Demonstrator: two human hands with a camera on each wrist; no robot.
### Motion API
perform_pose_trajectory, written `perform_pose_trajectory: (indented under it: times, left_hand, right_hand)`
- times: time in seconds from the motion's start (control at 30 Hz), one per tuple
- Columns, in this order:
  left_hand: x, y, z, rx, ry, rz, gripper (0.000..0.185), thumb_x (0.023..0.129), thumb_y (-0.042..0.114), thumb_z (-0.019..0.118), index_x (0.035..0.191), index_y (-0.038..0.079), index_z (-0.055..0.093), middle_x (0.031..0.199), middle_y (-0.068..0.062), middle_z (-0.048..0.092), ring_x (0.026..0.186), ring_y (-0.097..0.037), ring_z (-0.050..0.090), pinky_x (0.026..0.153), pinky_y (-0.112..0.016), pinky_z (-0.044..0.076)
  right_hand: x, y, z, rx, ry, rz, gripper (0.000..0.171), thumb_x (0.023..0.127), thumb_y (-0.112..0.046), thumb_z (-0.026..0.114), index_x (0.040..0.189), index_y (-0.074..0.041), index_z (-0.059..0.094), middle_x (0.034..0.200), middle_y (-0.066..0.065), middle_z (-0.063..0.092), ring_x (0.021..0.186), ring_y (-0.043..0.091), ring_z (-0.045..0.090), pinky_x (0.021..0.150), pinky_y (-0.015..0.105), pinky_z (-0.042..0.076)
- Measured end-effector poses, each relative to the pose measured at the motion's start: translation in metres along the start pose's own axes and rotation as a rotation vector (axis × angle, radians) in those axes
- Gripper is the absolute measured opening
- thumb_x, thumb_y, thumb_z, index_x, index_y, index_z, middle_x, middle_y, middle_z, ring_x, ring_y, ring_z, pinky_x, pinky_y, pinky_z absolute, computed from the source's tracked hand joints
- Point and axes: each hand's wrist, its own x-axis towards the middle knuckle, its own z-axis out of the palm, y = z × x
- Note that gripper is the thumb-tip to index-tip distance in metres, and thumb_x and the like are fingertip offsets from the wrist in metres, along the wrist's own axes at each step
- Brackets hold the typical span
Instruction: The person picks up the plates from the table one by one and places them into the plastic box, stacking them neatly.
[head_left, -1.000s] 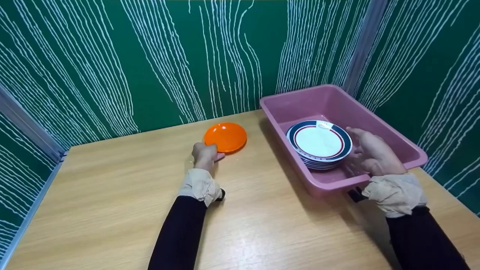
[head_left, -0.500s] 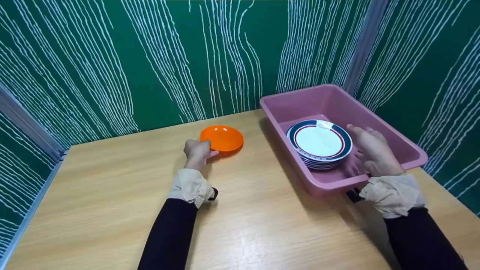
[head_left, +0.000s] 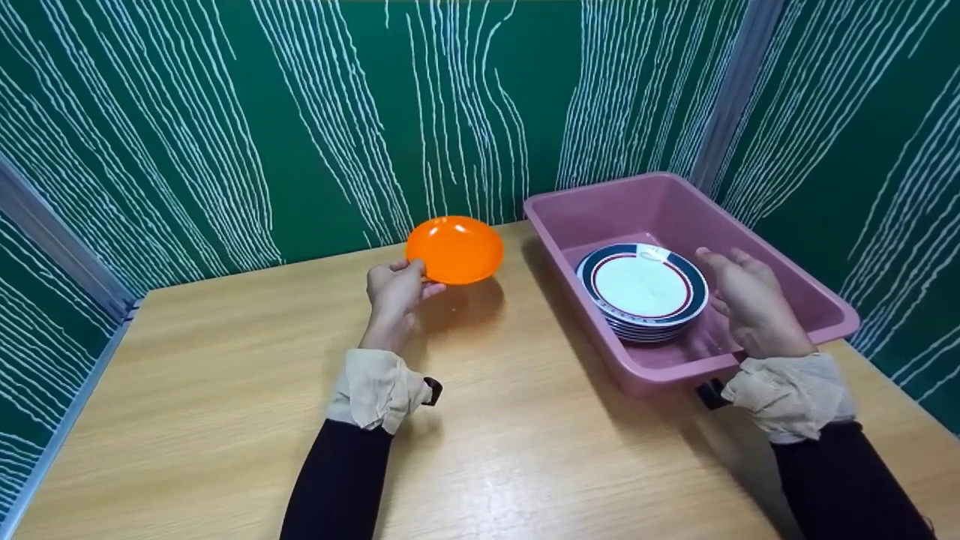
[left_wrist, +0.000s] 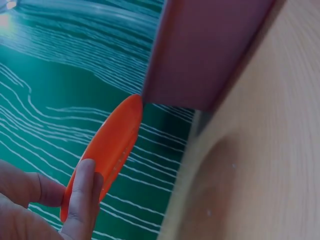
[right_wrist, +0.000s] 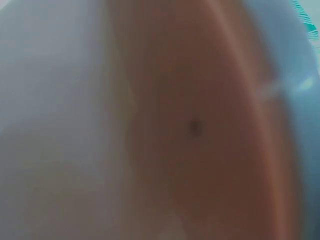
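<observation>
In the head view my left hand [head_left: 396, 296] pinches the near left edge of a shiny orange plate [head_left: 456, 251] between thumb and fingers. The plate is raised off the wooden table, its shadow showing beneath. Seen edge-on in the left wrist view, the orange plate [left_wrist: 109, 147] tilts upward from my fingers [left_wrist: 82, 192]. My right hand [head_left: 750, 304] hovers over the near right part of a pink plastic tub [head_left: 679, 371], fingers relaxed and holding nothing. Beside it in the tub sits a stack of white plates [head_left: 641, 285] with dark blue rims and red rings. The right wrist view is blurred.
The wooden table [head_left: 225, 390] ends at a green wall [head_left: 330, 187] with wavy white lines behind and at the sides. Grey posts [head_left: 731, 90] stand in the corners. The tub takes up the table's right side, close to the walls.
My left hand slid the orange plate slightly left along the table, then lifted it up. My right hand stays nearly where it was by the plate stack.
</observation>
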Motion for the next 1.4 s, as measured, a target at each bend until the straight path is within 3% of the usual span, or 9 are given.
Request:
perform_pose_trajectory:
  times: [0.2, 0.37, 0.63, 0.77, 0.93, 1.07, 1.23, 1.33, 1.4]
  left_hand:
    - [-0.012, 0.003, -0.002, -0.071, -0.026, 0.065, 0.026, 0.099, 0.008, 0.065, 0.124, 0.002, 0.06, 0.114, -0.017, 0.066, 0.084, -0.029, 0.075, 0.083, -0.031, 0.061]
    - [-0.022, 0.004, 0.001, -0.109, -0.032, 0.067, 0.03, 0.099, 0.01, 0.066, 0.127, 0.004, 0.058, 0.117, -0.014, 0.065, 0.087, -0.028, 0.075, 0.085, -0.031, 0.061]
    - [-0.047, 0.014, 0.009, -0.152, -0.11, 0.127, 0.026, 0.098, 0.01, 0.068, 0.123, 0.006, 0.06, 0.111, -0.014, 0.07, 0.086, -0.032, 0.075, 0.083, -0.032, 0.062]
    - [-0.063, 0.018, 0.015, -0.162, -0.166, 0.162, 0.025, 0.098, 0.011, 0.069, 0.121, 0.008, 0.062, 0.11, -0.014, 0.071, 0.086, -0.034, 0.075, 0.084, -0.035, 0.062]
    - [-0.084, 0.019, 0.026, -0.164, -0.242, 0.217, 0.03, 0.097, 0.01, 0.07, 0.125, 0.007, 0.059, 0.112, -0.012, 0.073, 0.086, -0.034, 0.075, 0.083, -0.036, 0.062]
    - [-0.099, 0.02, 0.033, -0.161, -0.293, 0.278, 0.031, 0.097, 0.006, 0.068, 0.126, 0.004, 0.058, 0.112, -0.013, 0.072, 0.084, -0.034, 0.075, 0.079, -0.037, 0.063]
    - [-0.117, 0.021, 0.041, -0.166, -0.358, 0.312, 0.03, 0.096, 0.001, 0.067, 0.124, 0.002, 0.059, 0.109, -0.016, 0.071, 0.082, -0.034, 0.075, 0.076, -0.04, 0.063]
    - [-0.127, 0.02, 0.044, -0.163, -0.386, 0.315, 0.03, 0.095, 0.0, 0.068, 0.124, 0.003, 0.059, 0.109, -0.016, 0.07, 0.081, -0.035, 0.075, 0.076, -0.04, 0.063]
    - [-0.133, 0.018, 0.047, -0.158, -0.4, 0.313, 0.03, 0.095, 0.001, 0.068, 0.124, 0.004, 0.06, 0.109, -0.016, 0.069, 0.081, -0.035, 0.075, 0.076, -0.04, 0.063]
  right_hand:
    - [-0.004, -0.001, 0.01, -0.023, -0.013, -0.075, 0.096, 0.104, -0.046, 0.052, 0.161, -0.011, -0.017, 0.172, 0.009, -0.003, 0.156, 0.034, 0.002, 0.127, 0.046, 0.011]
    - [-0.01, -0.002, 0.016, -0.062, -0.03, -0.101, 0.097, 0.104, -0.049, 0.053, 0.162, -0.01, -0.015, 0.171, 0.011, -0.004, 0.156, 0.038, 0.006, 0.126, 0.048, 0.012]
    - [-0.021, -0.006, 0.031, -0.108, -0.081, -0.159, 0.095, 0.103, -0.05, 0.052, 0.163, -0.009, -0.01, 0.172, 0.012, -0.005, 0.155, 0.039, 0.012, 0.126, 0.048, 0.017]
    - [-0.026, -0.005, 0.037, -0.137, -0.13, -0.194, 0.094, 0.103, -0.051, 0.052, 0.164, -0.008, -0.006, 0.171, 0.014, 0.005, 0.151, 0.038, 0.023, 0.121, 0.04, 0.033]
    - [-0.034, -0.003, 0.043, -0.206, -0.155, -0.226, 0.088, 0.104, -0.052, 0.049, 0.165, -0.008, 0.003, 0.165, 0.019, 0.023, 0.14, 0.034, 0.041, 0.104, 0.028, 0.051]
    - [-0.04, -0.002, 0.047, -0.257, -0.173, -0.251, 0.083, 0.103, -0.054, 0.049, 0.164, -0.007, 0.016, 0.152, 0.019, 0.042, 0.128, 0.027, 0.053, 0.099, 0.028, 0.054]
    - [-0.05, -0.001, 0.053, -0.29, -0.232, -0.295, 0.077, 0.103, -0.056, 0.048, 0.16, -0.008, 0.03, 0.138, 0.015, 0.054, 0.117, 0.022, 0.062, 0.094, 0.027, 0.056]
    - [-0.057, -0.002, 0.057, -0.266, -0.268, -0.303, 0.076, 0.101, -0.058, 0.05, 0.157, -0.009, 0.036, 0.136, 0.014, 0.057, 0.116, 0.024, 0.064, 0.094, 0.026, 0.057]
    - [-0.062, -0.002, 0.06, -0.189, -0.284, -0.291, 0.073, 0.099, -0.057, 0.054, 0.154, -0.011, 0.041, 0.136, 0.013, 0.058, 0.115, 0.025, 0.065, 0.095, 0.028, 0.056]
